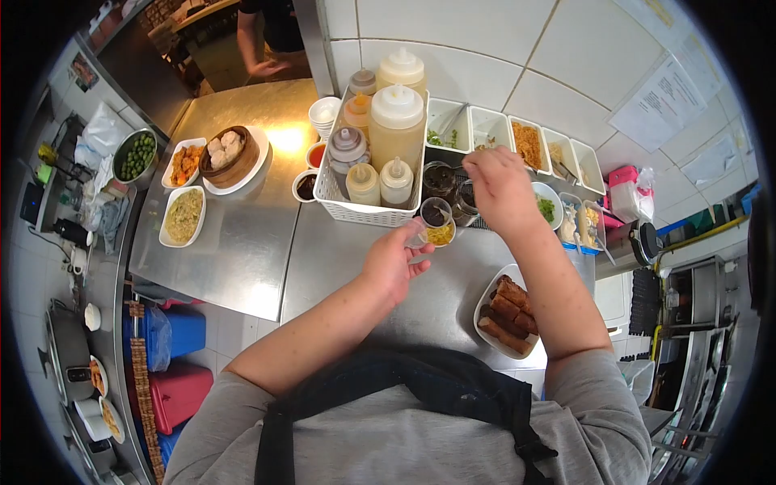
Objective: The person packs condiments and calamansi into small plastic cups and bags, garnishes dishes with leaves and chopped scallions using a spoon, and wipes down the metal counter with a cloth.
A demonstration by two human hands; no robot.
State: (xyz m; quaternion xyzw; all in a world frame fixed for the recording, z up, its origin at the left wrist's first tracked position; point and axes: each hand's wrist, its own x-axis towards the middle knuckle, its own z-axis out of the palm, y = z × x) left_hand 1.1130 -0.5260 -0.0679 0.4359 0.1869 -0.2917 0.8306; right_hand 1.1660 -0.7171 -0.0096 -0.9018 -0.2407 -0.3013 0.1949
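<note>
My left hand (pixel 394 263) holds a small clear cup (pixel 416 234) at its fingertips, beside a cup of yellow bits (pixel 441 234) and a cup of dark sauce (pixel 436 212). Above the jars, my right hand (pixel 499 187) is raised with its fingers pinched together near the white tubs; what they hold, if anything, is hidden. Dark jars (pixel 439 179) stand just left of it. Under my right forearm lies a white dish (pixel 478 317) of browned rolls (pixel 508 307). A white basket (pixel 368 213) of squeeze bottles (pixel 396 121) stands behind my left hand.
White tubs (pixel 527 145) of toppings line the tiled wall. At the left of the steel counter (pixel 234 267) are a bamboo steamer (pixel 229 166) with dumplings, a dish of orange food (pixel 184 163) and a dish of pale green food (pixel 183 217). A person's arm (pixel 252 44) shows beyond the hatch.
</note>
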